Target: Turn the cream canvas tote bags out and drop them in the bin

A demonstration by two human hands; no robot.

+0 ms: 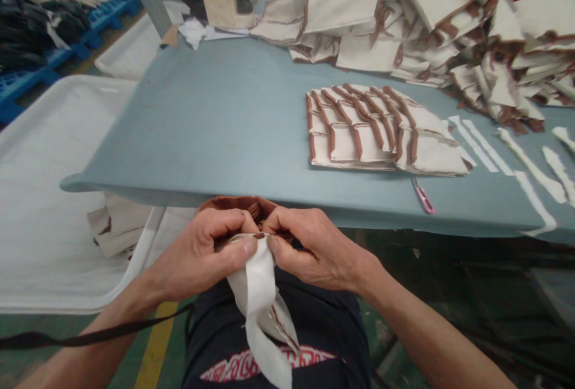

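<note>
Cloth piece (284, 318): off-white with a brown line along it, hanging below both hands over the lap, just off the near edge of the blue-grey table (202, 125)
White strip (260, 281): droops loose from the pinched edge, curling across the dark garment (327, 311)
Left hand (220, 242): closed, thumb on top, pinching the cloth's upper edge
Right hand (309, 245): also closed, thumb and fingers nipping that edge just beside the left thumb
Brown fabric (238, 202): shows behind the fingers; whether it joins the cloth piece, I cannot tell
Feel of the cloth: probably light, soft and limp, with little risk of breaking; the strip looks the floppier part and could twist
Best hold: the upper edge, fingertips close together, where layers seem to meet; the hanging ends would give poor control
Garment lettering (227, 366): red and white capitals, partly covered by the strip; no whole word is readable
Folded stack (359, 143): brown-edged pieces on the table, no label legible
</note>
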